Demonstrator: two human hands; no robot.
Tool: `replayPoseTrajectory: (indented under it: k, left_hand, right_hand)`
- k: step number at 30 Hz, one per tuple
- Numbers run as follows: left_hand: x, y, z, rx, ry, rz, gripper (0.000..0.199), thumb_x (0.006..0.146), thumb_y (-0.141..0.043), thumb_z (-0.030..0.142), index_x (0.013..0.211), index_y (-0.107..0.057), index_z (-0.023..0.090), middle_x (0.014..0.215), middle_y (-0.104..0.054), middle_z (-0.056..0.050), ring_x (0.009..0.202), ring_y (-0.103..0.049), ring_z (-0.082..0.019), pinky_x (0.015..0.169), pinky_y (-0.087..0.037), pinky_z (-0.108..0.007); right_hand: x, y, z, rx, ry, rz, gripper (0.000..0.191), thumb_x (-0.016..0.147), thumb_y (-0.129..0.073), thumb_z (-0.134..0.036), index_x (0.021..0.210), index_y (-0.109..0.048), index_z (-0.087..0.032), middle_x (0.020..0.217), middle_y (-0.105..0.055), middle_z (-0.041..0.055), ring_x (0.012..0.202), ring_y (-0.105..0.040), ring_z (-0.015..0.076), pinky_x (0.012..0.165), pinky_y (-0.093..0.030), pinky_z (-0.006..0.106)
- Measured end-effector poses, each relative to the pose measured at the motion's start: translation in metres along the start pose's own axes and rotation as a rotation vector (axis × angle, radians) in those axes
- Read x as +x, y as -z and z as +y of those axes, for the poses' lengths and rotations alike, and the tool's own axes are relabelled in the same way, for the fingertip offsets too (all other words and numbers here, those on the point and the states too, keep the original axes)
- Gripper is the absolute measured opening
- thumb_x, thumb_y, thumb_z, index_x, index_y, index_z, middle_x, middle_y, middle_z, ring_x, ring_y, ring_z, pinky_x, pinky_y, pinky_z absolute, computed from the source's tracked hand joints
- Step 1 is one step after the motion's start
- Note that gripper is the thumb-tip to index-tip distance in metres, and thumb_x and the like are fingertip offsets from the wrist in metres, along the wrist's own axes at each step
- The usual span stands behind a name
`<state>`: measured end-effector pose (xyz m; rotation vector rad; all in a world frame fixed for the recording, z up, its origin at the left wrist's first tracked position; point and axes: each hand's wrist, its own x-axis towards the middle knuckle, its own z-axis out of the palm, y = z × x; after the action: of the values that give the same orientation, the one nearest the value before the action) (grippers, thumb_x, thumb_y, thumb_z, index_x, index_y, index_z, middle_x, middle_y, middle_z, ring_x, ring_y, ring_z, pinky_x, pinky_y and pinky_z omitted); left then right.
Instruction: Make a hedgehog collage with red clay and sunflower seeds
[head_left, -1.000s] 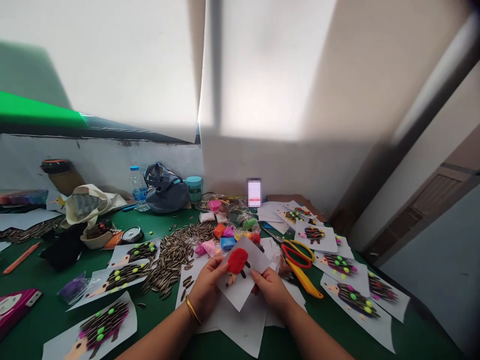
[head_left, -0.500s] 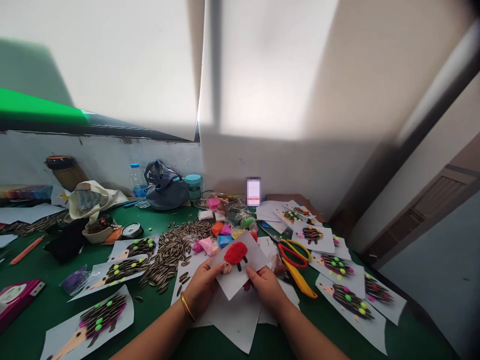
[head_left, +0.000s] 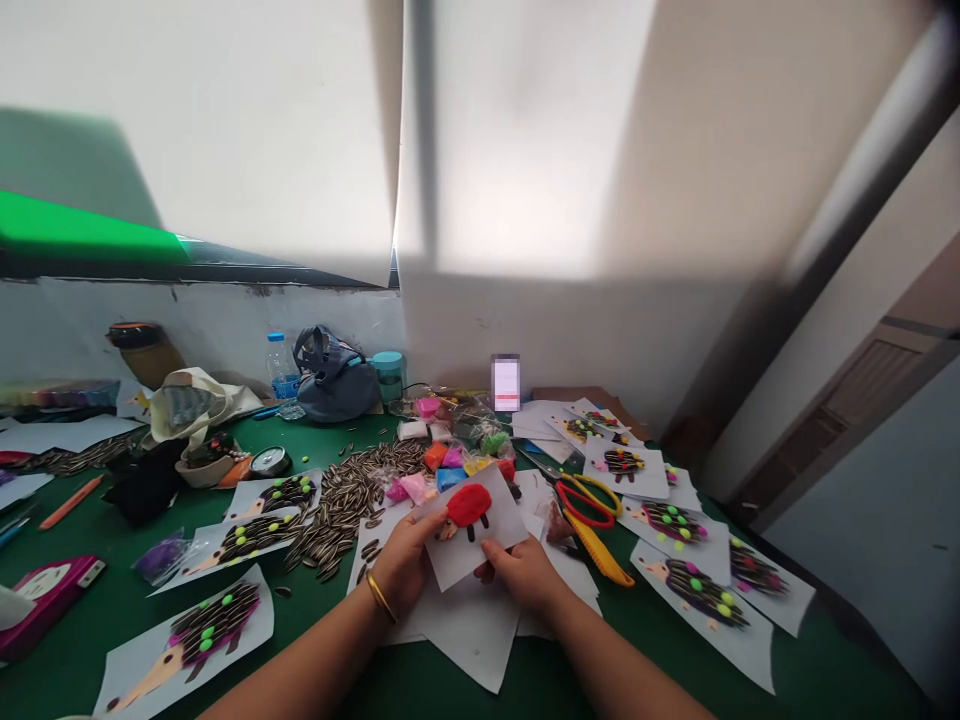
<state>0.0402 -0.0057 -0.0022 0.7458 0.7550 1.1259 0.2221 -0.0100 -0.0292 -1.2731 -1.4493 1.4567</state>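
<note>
Between both hands a white paper card (head_left: 499,535) is held tilted above a stack of blank sheets (head_left: 472,635). A red clay body (head_left: 469,505) with dark legs and a pale head sits on the card. My left hand (head_left: 405,560), with a gold bangle at the wrist, pinches the card's left edge; its thumb is beside the head. My right hand (head_left: 525,570) grips the lower right edge, thumb on top and fingers curled beneath. Just beyond the card lie bagged lumps of coloured clay (head_left: 416,487) and a pile of striped sunflower seeds (head_left: 345,510).
Scissors (head_left: 581,500) and a yellow utility knife (head_left: 600,550) lie to the right, near several finished hedgehog cards (head_left: 697,600). More such cards (head_left: 187,640) are at left. A phone (head_left: 506,383) stands against the wall, with a blue bag (head_left: 337,385) and bottle (head_left: 281,370) behind the seeds.
The card has turned slightly and shifted a little left in my hands. My right thumb has slid left along its lower edge. The view has swung slightly left.
</note>
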Motion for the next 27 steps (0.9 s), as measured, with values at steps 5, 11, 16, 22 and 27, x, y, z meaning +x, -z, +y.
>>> replayPoseTrajectory:
  k: [5, 11, 16, 22, 27]
  left_hand:
    - [0.0, -0.004, -0.001, 0.0, -0.015, 0.085, 0.025, 0.075, -0.072, 0.038, 0.075, -0.063, 0.014, 0.065, -0.066, -0.005, 0.059, -0.062, -0.02, 0.06, -0.047, -0.032]
    - [0.0, -0.003, -0.003, -0.016, -0.019, 0.08, 0.025, 0.074, -0.074, 0.036, 0.079, -0.063, 0.014, 0.068, -0.066, -0.004, 0.059, -0.062, -0.019, 0.058, -0.046, -0.03]
    - [0.002, -0.002, -0.004, -0.052, -0.076, 0.137, 0.027, 0.07, -0.078, 0.03, 0.065, -0.056, 0.016, 0.055, -0.056, 0.003, 0.051, -0.054, -0.012, 0.053, -0.042, -0.025]
    - [0.002, 0.002, -0.004, -0.018, -0.029, 0.065, 0.037, 0.07, -0.077, 0.039, 0.095, -0.067, 0.015, 0.074, -0.07, -0.006, 0.069, -0.065, -0.023, 0.066, -0.048, -0.033]
    - [0.004, 0.005, -0.005, -0.007, -0.029, 0.088, 0.032, 0.067, -0.08, 0.033, 0.091, -0.066, 0.015, 0.069, -0.067, -0.003, 0.064, -0.064, -0.02, 0.063, -0.048, -0.03]
  right_hand:
    - [-0.004, -0.001, -0.01, -0.049, -0.042, 0.014, 0.05, 0.079, -0.058, -0.06, 0.066, -0.069, -0.013, 0.068, -0.071, 0.0085, 0.068, -0.067, 0.0212, 0.072, -0.049, 0.032]
    - [0.002, -0.004, 0.002, 0.006, -0.013, 0.019, 0.053, 0.076, -0.059, -0.064, 0.071, -0.068, -0.012, 0.069, -0.071, 0.0095, 0.064, -0.066, 0.021, 0.068, -0.05, 0.033]
    - [-0.003, -0.006, -0.002, 0.001, -0.013, 0.03, 0.051, 0.075, -0.059, -0.064, 0.072, -0.066, -0.013, 0.069, -0.07, 0.0084, 0.065, -0.065, 0.0203, 0.066, -0.049, 0.032]
    - [-0.006, -0.006, -0.007, -0.007, -0.064, 0.039, 0.05, 0.076, -0.059, -0.063, 0.072, -0.066, -0.014, 0.07, -0.071, 0.0083, 0.069, -0.066, 0.0208, 0.068, -0.049, 0.031]
    - [-0.004, -0.007, -0.002, 0.011, -0.083, 0.043, 0.05, 0.074, -0.062, -0.063, 0.076, -0.067, -0.014, 0.071, -0.071, 0.0087, 0.069, -0.066, 0.0226, 0.066, -0.05, 0.033]
